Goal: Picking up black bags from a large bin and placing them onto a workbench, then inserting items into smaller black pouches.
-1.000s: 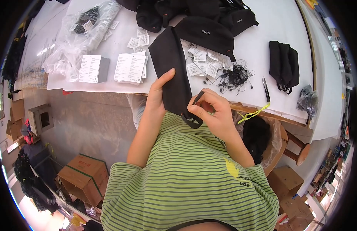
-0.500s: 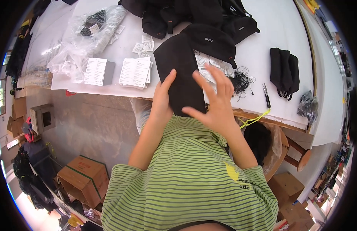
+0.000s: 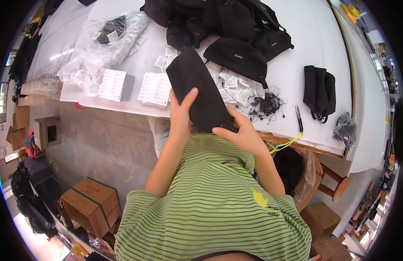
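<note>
A flat black fabric pouch (image 3: 199, 89) is tilted in front of me above the table's near edge. My left hand (image 3: 181, 114) grips its left side, thumb on top and fingers underneath. Its lower right corner is pinched by my right hand (image 3: 242, 132), near a small orange tab. Just beyond lies another black pouch (image 3: 236, 61) with light lettering, partly over loose white labels (image 3: 238, 90). A tangle of thin black strings (image 3: 266, 106) is right of the labels. Two stacks of white printed cards, one left (image 3: 114, 85) and one nearer (image 3: 152, 88), sit beyond my left hand.
More black pouches (image 3: 232, 21) are heaped at the far side of the white table (image 3: 310, 35). On the right lie folded black pouches (image 3: 318, 91), thread snips (image 3: 299, 118) on a yellow cord (image 3: 288, 143), and a small bag (image 3: 345, 127). Clear plastic bags (image 3: 86, 65) lie left.
My right hand has come down from spread fingers above the pouch to a grip on its lower right corner. The pouch now leans further left at its top.
</note>
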The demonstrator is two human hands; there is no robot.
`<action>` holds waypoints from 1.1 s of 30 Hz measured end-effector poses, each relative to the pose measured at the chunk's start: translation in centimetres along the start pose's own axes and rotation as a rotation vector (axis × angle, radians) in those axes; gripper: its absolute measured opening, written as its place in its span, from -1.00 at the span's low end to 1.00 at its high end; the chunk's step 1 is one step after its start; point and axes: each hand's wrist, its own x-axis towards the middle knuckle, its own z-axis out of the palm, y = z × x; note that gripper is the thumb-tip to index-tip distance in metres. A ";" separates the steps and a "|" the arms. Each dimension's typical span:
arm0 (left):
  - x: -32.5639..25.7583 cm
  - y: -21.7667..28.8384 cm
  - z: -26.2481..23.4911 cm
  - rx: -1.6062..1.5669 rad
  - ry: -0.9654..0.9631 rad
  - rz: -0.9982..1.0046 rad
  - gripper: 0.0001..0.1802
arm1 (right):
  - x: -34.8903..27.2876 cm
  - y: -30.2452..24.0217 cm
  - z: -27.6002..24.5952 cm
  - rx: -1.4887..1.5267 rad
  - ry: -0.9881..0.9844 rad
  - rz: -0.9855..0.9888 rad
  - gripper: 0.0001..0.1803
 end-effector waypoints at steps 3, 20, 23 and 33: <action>0.6 -0.6 -0.9 0.686 0.068 0.772 -0.38 | 0.1 -0.1 -0.2 0.123 0.030 0.092 -0.40; -5.0 5.5 2.0 1.311 -1.080 0.478 -0.28 | 0.1 -0.5 -2.5 0.240 0.109 -0.076 -0.41; -2.7 5.9 1.0 0.728 -1.635 0.168 -0.29 | -0.4 -0.3 -3.1 0.216 0.175 -0.026 -0.40; -5.3 6.9 2.6 1.377 -1.270 0.494 -0.32 | -0.6 0.8 -3.9 0.404 0.310 -0.030 -0.33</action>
